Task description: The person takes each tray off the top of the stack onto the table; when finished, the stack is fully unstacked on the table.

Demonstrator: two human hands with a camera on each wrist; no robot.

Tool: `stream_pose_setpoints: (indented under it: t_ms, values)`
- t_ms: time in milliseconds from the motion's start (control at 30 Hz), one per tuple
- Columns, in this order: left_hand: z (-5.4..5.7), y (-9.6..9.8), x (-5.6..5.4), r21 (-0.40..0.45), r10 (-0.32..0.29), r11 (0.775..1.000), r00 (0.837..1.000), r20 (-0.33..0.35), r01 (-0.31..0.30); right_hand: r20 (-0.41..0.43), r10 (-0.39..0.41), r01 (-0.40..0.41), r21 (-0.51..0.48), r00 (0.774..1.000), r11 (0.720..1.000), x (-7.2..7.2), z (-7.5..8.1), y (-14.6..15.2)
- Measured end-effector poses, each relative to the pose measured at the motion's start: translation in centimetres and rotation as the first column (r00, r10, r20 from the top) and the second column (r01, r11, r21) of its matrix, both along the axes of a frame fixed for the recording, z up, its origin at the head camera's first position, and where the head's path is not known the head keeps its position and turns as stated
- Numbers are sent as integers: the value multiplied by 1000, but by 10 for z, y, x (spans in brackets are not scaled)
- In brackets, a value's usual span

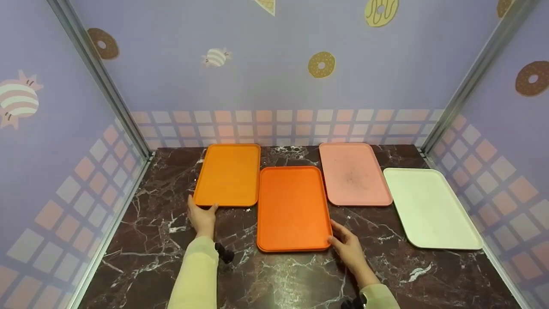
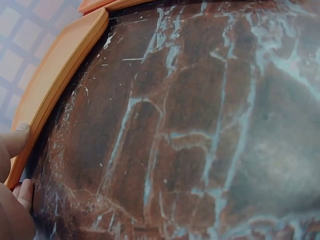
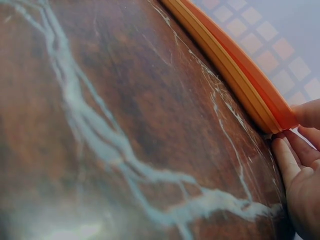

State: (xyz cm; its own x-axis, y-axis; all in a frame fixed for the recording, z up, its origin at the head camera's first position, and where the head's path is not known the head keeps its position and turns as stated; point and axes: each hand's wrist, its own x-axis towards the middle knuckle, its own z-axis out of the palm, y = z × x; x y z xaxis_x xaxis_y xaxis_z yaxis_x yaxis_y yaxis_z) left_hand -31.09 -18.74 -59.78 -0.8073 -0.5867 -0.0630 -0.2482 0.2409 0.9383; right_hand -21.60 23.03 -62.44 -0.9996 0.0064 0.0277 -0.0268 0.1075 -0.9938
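My left hand (image 1: 202, 219) holds the near left corner of a yellow-orange tray (image 1: 228, 176), thumb on the near rim and fingers along the left side. In the left wrist view this tray's edge (image 2: 59, 75) looks doubled, like trays stacked together. Just right of it lies a red-orange tray (image 1: 294, 208), set closer to the person. Its near right corner is gripped by my right hand (image 1: 349, 248), with the thumb on the rim and fingers lower down. Layered rims (image 3: 240, 65) show there in the right wrist view, redder above and yellower below.
A pink tray (image 1: 356, 174) with a dark smudge lies at the back, right of the red-orange one. Farther right is a pale green-white tray (image 1: 433, 208) near the side wall. Dark marbled tabletop (image 1: 274, 279) spreads below; patterned walls (image 1: 274, 86) enclose three sides.
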Motion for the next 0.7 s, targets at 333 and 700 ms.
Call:
stream_pose_setpoints:
  t_ms: [333,700]
  values:
    - [0,-1,5,35,31,999,998,-62,-29,-19,0,0,34,1000,999,0,1,1]
    - [0,11,28,92,31,996,988,-151,-17,3,-6,6,33,1000,999,0,-1,1]
